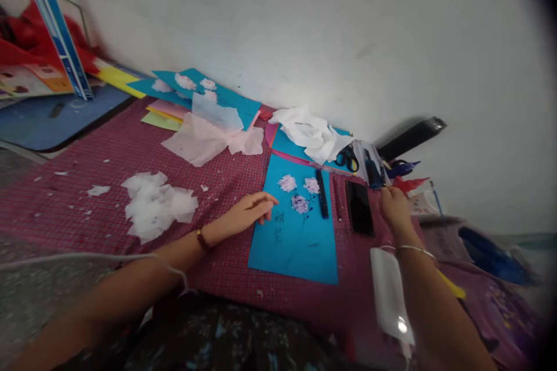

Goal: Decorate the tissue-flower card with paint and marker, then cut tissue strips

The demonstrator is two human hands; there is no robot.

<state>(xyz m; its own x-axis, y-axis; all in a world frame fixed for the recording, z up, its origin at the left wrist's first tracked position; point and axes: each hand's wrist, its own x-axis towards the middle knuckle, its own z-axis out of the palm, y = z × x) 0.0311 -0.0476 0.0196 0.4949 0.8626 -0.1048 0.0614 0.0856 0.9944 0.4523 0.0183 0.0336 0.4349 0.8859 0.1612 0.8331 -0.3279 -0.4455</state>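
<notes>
Here's my left hand (256, 208), fingers loosely curled and a little apart, nothing in its grip, hanging right at the left edge of the blue sheet (300, 255). That sheet lies flat in front of me on the cloth-covered counter (230, 179), and on it sit three pale purple flowers (299, 204), with a column of dark handwriting (279, 226) just beside my fingertips. A black marker (322, 194) lies lengthwise along the sheet's right side, close to the flowers.

Over to my right hand (395, 206): it's out beyond the black phone (360, 208), fingers bent in by the dark blue item (372, 171) near the wall (304, 29). Whether I'm pinching that item or only touching it, I can't tell; my fingertips are too small and blurred here. Below that hand, next to my forearm, lies a white power bank (389, 290) with a bright spot near its lower end.

Behind the sheet, black-handled scissors (348, 157) rest beside crumpled white paper (308, 133). Further left, pale pink tissue (204, 133) spreads in front of blue cards (226, 95) bearing more flowers, and a heap of white tissue (152, 206) lies well left of my left hand, small scraps scattered around it.
</notes>
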